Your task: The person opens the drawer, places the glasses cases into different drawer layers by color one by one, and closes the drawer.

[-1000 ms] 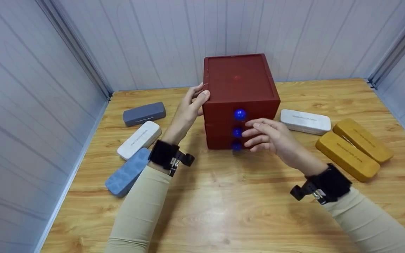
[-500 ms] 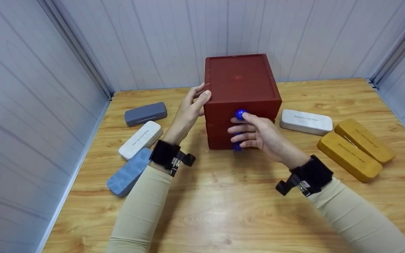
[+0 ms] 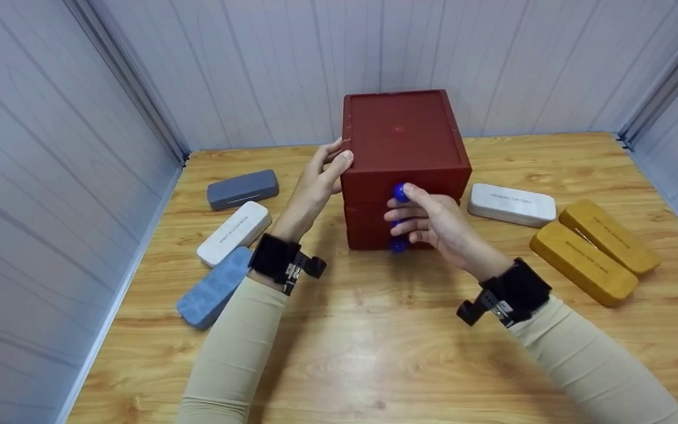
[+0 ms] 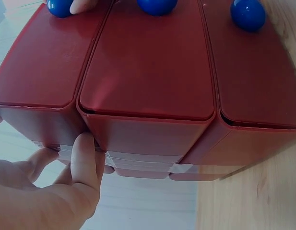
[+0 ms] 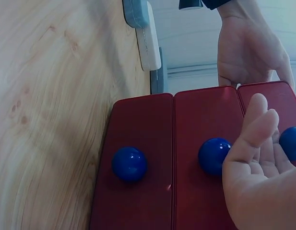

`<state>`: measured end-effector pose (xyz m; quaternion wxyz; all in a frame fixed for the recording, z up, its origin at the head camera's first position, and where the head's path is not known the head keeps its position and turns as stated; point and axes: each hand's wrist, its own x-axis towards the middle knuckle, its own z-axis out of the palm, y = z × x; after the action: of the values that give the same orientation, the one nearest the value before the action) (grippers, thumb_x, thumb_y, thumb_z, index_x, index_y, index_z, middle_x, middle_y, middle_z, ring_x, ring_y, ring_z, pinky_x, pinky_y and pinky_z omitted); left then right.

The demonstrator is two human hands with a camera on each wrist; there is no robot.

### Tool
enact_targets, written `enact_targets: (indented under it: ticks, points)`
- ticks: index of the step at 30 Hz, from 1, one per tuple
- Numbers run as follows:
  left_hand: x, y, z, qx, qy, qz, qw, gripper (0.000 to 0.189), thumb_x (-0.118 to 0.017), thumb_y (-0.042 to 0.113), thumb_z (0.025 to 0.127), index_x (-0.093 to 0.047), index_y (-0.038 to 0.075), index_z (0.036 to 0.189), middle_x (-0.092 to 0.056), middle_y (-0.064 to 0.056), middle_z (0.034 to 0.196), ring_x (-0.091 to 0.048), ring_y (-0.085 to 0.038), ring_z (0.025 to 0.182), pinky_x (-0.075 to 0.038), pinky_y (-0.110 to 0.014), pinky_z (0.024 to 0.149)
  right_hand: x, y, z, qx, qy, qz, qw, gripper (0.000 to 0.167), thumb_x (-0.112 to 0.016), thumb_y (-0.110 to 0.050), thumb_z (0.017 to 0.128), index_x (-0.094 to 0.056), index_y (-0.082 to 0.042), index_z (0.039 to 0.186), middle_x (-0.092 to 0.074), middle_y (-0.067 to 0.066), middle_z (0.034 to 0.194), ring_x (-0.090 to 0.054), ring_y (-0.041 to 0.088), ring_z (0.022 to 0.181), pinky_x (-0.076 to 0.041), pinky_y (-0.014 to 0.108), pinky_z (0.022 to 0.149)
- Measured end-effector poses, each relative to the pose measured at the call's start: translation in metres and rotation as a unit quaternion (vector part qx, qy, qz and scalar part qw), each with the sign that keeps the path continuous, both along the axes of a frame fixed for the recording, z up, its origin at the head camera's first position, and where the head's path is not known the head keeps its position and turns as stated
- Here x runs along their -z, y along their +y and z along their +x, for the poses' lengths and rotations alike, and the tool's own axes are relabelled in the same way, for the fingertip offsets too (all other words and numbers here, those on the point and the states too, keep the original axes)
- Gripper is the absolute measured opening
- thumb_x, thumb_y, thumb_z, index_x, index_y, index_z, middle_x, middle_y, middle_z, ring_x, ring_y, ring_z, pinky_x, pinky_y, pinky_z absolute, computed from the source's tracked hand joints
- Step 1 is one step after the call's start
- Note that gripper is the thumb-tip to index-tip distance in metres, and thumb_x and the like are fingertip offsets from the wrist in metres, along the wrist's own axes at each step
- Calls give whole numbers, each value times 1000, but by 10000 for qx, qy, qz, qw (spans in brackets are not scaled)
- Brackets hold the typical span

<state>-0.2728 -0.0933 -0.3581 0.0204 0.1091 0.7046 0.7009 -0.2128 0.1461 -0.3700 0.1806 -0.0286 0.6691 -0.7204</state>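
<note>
A dark red box of three stacked drawers [image 3: 406,129] stands on the wooden table, each drawer front bearing a round blue knob. My left hand [image 3: 315,182] rests against the box's left side, thumb at the top edge; in the left wrist view its fingers [image 4: 84,160] press the side near a band of clear tape. At the front, my right hand [image 3: 439,227] pinches the top knob [image 3: 399,192] between thumb and index finger. Its other fingers extend in front of the middle knob [image 5: 214,156] and above the bottom knob [image 3: 398,245]. All three drawers are shut.
Left of the box lie a dark grey glasses case [image 3: 242,189], a white one [image 3: 234,234] and a light blue one [image 3: 214,290]. At its right are a white case [image 3: 512,204] and two mustard-yellow cases [image 3: 583,261]. Pale panel walls [image 3: 268,70] enclose the table.
My right hand has moved left to the drawer fronts, and its thumb and index finger have taken hold of the top knob. My left hand stays at the box's side.
</note>
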Motion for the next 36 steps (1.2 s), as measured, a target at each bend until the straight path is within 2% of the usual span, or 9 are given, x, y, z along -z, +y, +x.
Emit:
enact_targets:
  ticks: [11, 19, 29, 36]
  points:
    - [0, 0, 0, 27, 7, -110, 9999, 62, -59, 36, 108, -42, 9, 162, -48, -17, 151, -57, -28, 134, -56, -46, 105, 2, 4, 4, -115, 224, 154, 9996, 57, -51, -50, 111, -69, 3, 126, -79, 4, 104, -74, 17, 86, -55, 24, 69]
    - [-1, -2, 1, 27, 33, -215, 9998, 62, -58, 37, 108, -43, 10, 161, -47, -16, 153, -55, -28, 135, -54, -51, 106, 4, 6, 8, -229, 329, 111, 9991, 54, -51, -46, 111, -70, 3, 124, -80, 5, 103, -75, 16, 84, -54, 23, 67]
    - [1, -4, 1, 36, -12, 10, 10000, 61, -58, 33, 108, -42, 7, 161, -46, -18, 152, -57, -31, 133, -55, -52, 106, 3, 7, 14, -427, 394, 138, 9982, 52, -51, -44, 112, -71, 3, 120, -80, 7, 101, -77, 18, 85, -55, 23, 66]
    - [1, -3, -1, 74, 29, -40, 10000, 63, -59, 34, 108, -42, 8, 162, -47, -18, 152, -57, -29, 134, -54, -51, 108, 3, 9, 19, -493, 443, 95, 9978, 55, -50, -43, 113, -68, 8, 124, -80, 6, 100, -77, 17, 84, -54, 22, 64]
